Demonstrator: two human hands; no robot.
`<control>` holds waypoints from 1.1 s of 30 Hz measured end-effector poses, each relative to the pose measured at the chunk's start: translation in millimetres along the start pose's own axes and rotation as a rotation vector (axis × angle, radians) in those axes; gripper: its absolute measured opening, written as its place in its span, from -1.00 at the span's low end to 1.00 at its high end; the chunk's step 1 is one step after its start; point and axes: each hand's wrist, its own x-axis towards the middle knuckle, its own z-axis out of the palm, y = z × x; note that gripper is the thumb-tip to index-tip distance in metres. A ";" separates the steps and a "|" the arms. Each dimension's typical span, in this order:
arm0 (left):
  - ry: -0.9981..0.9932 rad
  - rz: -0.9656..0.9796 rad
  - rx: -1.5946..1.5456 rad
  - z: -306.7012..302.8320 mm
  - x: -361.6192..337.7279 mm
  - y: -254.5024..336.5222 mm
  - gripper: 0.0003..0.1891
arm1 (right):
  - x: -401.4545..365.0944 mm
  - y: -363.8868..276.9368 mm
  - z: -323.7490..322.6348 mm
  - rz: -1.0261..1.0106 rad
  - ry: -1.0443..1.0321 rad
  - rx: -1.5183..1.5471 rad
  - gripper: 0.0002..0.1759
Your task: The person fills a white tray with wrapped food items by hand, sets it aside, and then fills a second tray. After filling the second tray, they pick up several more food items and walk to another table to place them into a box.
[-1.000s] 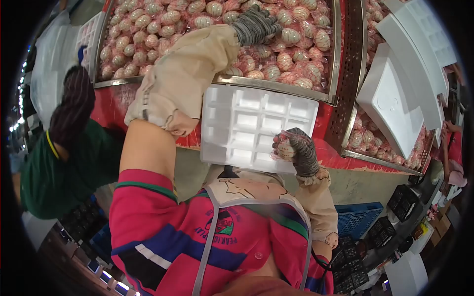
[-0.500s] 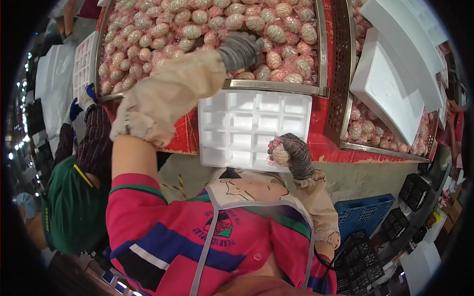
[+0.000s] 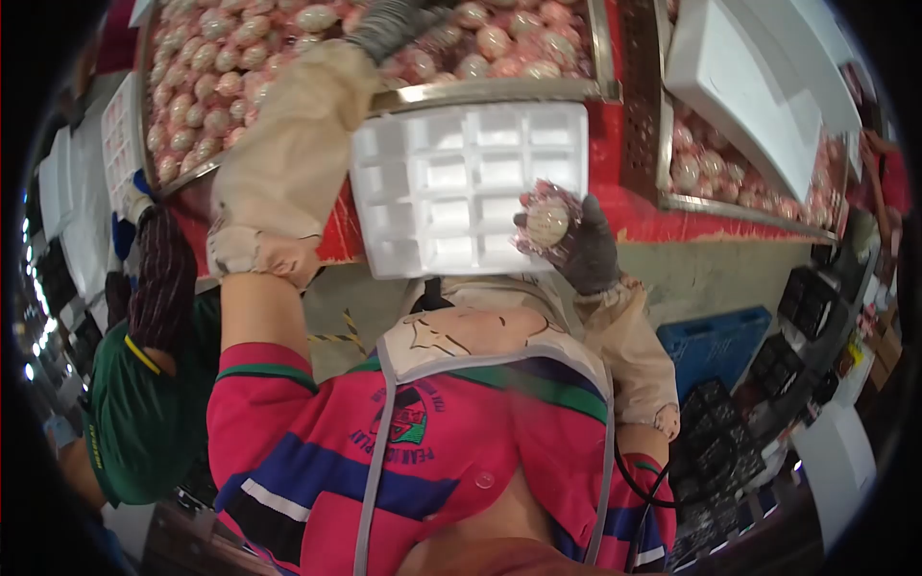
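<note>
My right hand (image 3: 588, 252), in a dark grey glove, is closed around an egg (image 3: 548, 223) in clear plastic with red print. It holds the egg over the lower right corner of a white foam box (image 3: 386, 182) divided into square compartments. The compartments I can see hold no eggs. My left hand (image 3: 396, 27), in a grey striped glove, reaches over a metal-edged bin (image 3: 490, 91) heaped with similar wrapped eggs (image 3: 221, 82). Motion blur and the top of the view obscure its fingers, so I cannot make out any grip.
On the right, white foam lids (image 3: 744, 106) lean over another bin of wrapped eggs (image 3: 706, 163). A co-worker in a green shirt (image 3: 144, 413) stands at left, near another compartmented foam box (image 3: 120, 120). A blue pallet (image 3: 715, 346) and black crates (image 3: 711, 432) are on the floor.
The view has tipped, so bins and box sit higher in it. My left hand has shifted left over the eggs. My right hand has raised its egg slightly and turned it toward me.
</note>
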 end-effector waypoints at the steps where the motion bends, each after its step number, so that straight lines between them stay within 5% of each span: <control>1: 0.054 -0.317 -0.230 7.2 -25.6 45.8 -0.69 | -3.4 -0.1 1.9 0.001 -0.055 0.020 -0.30; 3: 0.145 -0.151 -0.697 13.6 -27.4 13.7 -0.64 | -12.0 1.8 8.0 -0.019 -0.053 0.051 -0.35; 4: 0.128 -0.148 -0.693 16.8 -35.7 -2.2 -0.64 | -16.6 5.2 10.1 -0.076 -0.058 -0.155 -0.30; 6: 0.355 0.323 0.210 23.4 -50.2 -25.4 -0.70 | -21.4 13.0 -5.5 -0.125 -0.142 -0.326 -0.31; 8: 0.510 0.567 0.435 37.6 -88.9 -15.2 -0.74 | -26.9 17.2 -15.4 -0.136 -0.181 -0.335 -0.31; 12: 0.552 0.474 0.506 74.9 -176.3 -7.2 -0.74 | -53.7 30.5 -30.9 -0.088 -0.340 -0.296 -0.31; 16: 0.560 0.265 0.099 150.9 -244.1 -32.7 -0.78 | -105.4 27.5 -64.5 -0.252 -0.525 -0.347 -0.33; 18: 0.532 0.117 -0.055 195.7 -269.6 -30.6 -0.78 | -116.2 35.3 -124.5 -0.442 -0.383 -0.459 -0.34; 20: 0.496 -0.080 -0.257 248.5 -286.7 -4.7 -0.78 | -143.2 33.0 -182.4 -0.432 -0.370 -0.250 -0.33; 21: 0.396 -0.061 -0.201 268.7 -293.4 -1.1 -0.79 | -156.1 30.8 -213.8 -0.385 -0.375 -0.068 -0.31; 23: 0.210 -0.067 -0.138 315.2 -309.0 33.0 -0.81 | -188.0 34.5 -270.5 -0.566 -0.055 -0.098 -0.42; 28: -0.014 0.248 0.273 374.7 -313.2 40.8 -0.78 | -261.6 67.0 -441.2 -0.674 0.249 0.237 -0.57; 29: 0.002 0.263 0.274 383.7 -314.8 52.9 -0.78 | -255.7 78.6 -484.5 -0.731 0.335 0.045 -0.61; 31: -0.049 0.371 0.397 397.9 -319.2 78.2 -0.79 | -237.3 82.5 -539.1 -1.007 0.687 -1.104 -0.67; 32: -0.068 0.435 0.451 401.6 -319.9 88.8 -0.79 | -233.6 69.8 -539.0 -1.019 0.668 -1.117 -0.67; 33: -0.041 0.433 0.450 403.9 -321.3 91.9 -0.79 | -226.3 56.4 -537.2 -0.798 0.694 -0.361 -0.68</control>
